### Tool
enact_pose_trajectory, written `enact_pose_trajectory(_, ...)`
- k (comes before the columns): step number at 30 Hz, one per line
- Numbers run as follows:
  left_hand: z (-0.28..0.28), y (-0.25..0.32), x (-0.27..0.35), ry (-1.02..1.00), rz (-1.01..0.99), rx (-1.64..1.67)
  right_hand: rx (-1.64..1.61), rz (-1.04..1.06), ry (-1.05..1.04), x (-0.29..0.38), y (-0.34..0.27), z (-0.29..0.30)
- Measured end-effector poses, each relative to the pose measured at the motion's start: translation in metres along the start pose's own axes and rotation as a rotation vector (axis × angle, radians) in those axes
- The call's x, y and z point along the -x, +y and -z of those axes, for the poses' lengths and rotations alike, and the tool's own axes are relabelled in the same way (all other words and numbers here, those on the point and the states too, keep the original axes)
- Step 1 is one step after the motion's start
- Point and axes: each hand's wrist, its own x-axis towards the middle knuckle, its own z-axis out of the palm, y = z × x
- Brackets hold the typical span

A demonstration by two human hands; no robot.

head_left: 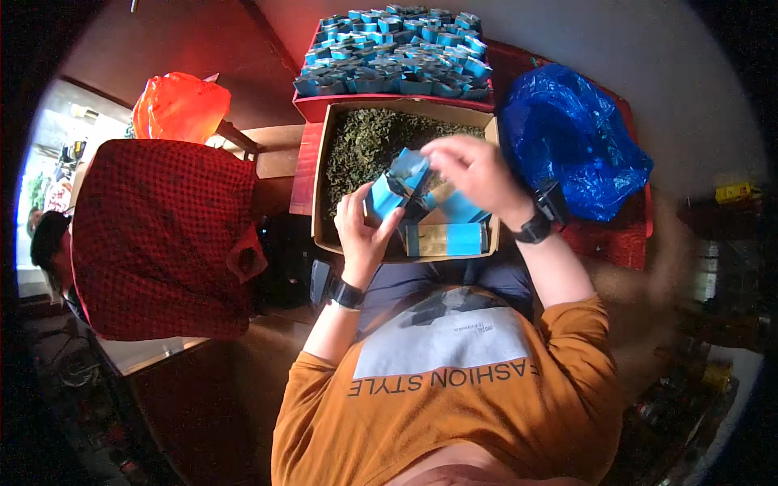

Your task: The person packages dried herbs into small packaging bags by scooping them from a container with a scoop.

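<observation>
My left hand [364, 231] grips a small blue paper box [387, 197], tilted, with its end flaps spread apart. My right hand [477, 173] is blurred, its bent fingertips close to the upper flap; whether they pinch it I cannot tell. Both hands are over a shallow cardboard box [491, 130] filled with dried leaves [364, 143], perhaps tea. Inside its near right corner lies a blue and tan packet [447, 240]. Another blue packet [465, 208] rests behind it, partly hidden under my right hand.
Beyond the cardboard box, a red tray [395, 104] holds many blue packets [401, 54] standing in rows. A blue plastic bag [577, 146] sits at the right on the red table [614, 240]. To the left are a red checked cloth [164, 243], an orange-red plastic bag [179, 106] and a person's dark-haired head [51, 249].
</observation>
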Motion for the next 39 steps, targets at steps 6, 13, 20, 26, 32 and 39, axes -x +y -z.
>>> enact_pose_trajectory(6,0.001,0.004,-0.001,-0.033,0.045,0.008,0.224,-0.222,0.188,-0.020,0.098,0.020)
enact_pose_trajectory(13,0.002,0.007,-0.001,-0.033,-0.028,-0.037,0.080,-0.422,0.115,-0.032,0.147,-0.025)
enact_pose_trajectory(20,0.002,0.001,0.003,-0.048,0.029,-0.017,-0.368,-0.590,0.090,-0.044,0.116,-0.036)
enact_pose_trajectory(26,0.003,0.006,0.001,-0.052,0.037,-0.032,-0.430,-0.593,0.122,-0.037,0.077,0.002)
enact_pose_trajectory(32,0.003,0.007,0.000,-0.062,0.024,-0.025,-0.421,-0.539,-0.012,-0.008,0.035,0.010)
enact_pose_trajectory(39,0.001,0.008,-0.001,-0.066,0.005,-0.024,-0.143,-0.100,-0.155,0.019,0.011,-0.021)
